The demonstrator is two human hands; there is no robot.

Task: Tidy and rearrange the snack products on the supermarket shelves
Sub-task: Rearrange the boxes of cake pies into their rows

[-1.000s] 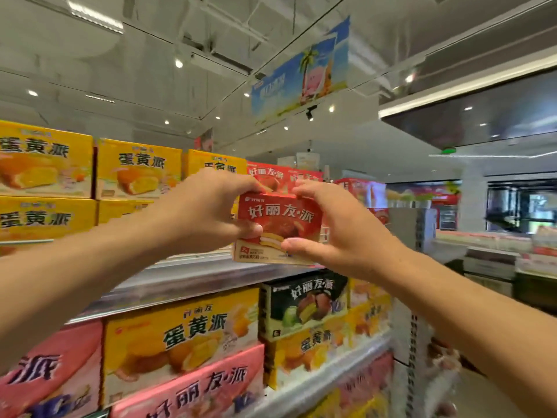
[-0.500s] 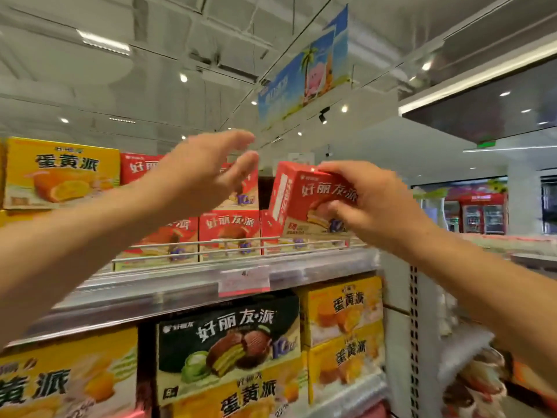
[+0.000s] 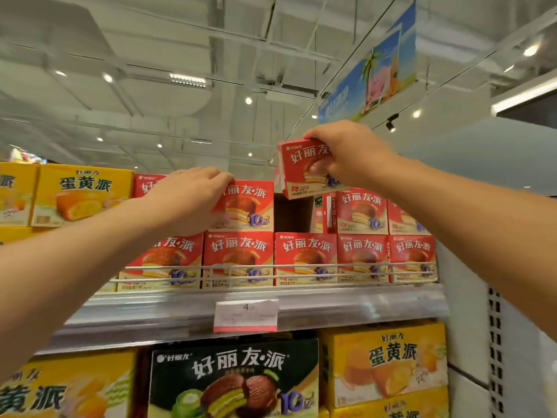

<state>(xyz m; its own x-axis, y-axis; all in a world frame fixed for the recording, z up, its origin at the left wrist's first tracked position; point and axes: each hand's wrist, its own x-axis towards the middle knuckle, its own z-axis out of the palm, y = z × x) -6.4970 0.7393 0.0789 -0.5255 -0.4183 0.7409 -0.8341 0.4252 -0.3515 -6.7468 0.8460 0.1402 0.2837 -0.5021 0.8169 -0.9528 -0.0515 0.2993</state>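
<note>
So our right hand [image 3: 346, 155] has a red pie box [image 3: 304, 170] pinched, held up tilted over the gap in the upper row near the top shelf's [image 3: 331, 306] right end. Left hand [image 3: 193, 194] rests fingers-flat on a stacked red box [image 3: 247, 206].

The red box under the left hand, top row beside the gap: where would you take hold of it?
Take the red box across its top edge and front face, from the front and above. It stands upright on a lower box, with the dark gap open on its right. The left hand already rests at its top left corner.
</note>
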